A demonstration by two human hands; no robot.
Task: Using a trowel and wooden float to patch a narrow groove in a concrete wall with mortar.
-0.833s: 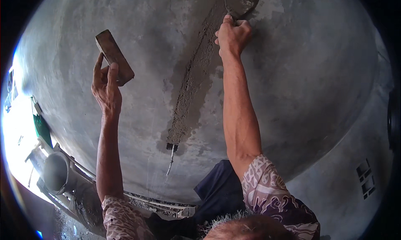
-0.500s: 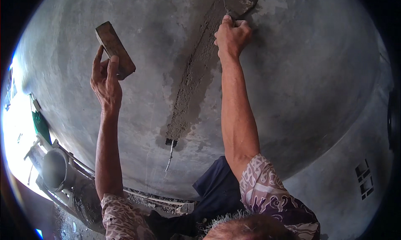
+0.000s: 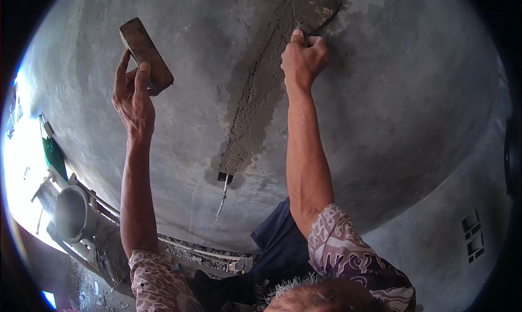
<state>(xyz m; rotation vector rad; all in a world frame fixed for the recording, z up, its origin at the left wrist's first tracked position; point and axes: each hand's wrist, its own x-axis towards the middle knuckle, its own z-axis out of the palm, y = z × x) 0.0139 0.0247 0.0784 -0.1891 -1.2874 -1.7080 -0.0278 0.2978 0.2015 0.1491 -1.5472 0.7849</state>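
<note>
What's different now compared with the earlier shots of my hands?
Your left hand has lifted the brown rectangular block a little; your right hand has drawn the trowel slightly down the wall. Nothing was newly grasped or released. The pale cable stays hanging below the mortar strip.

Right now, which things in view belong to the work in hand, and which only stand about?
Seem in use:
- brown block, in the left hand
- flat-bladed tool, in the right hand
- rough strip on the wall

Seem only about:
- grey drum, lower left
- green thing above it
</note>
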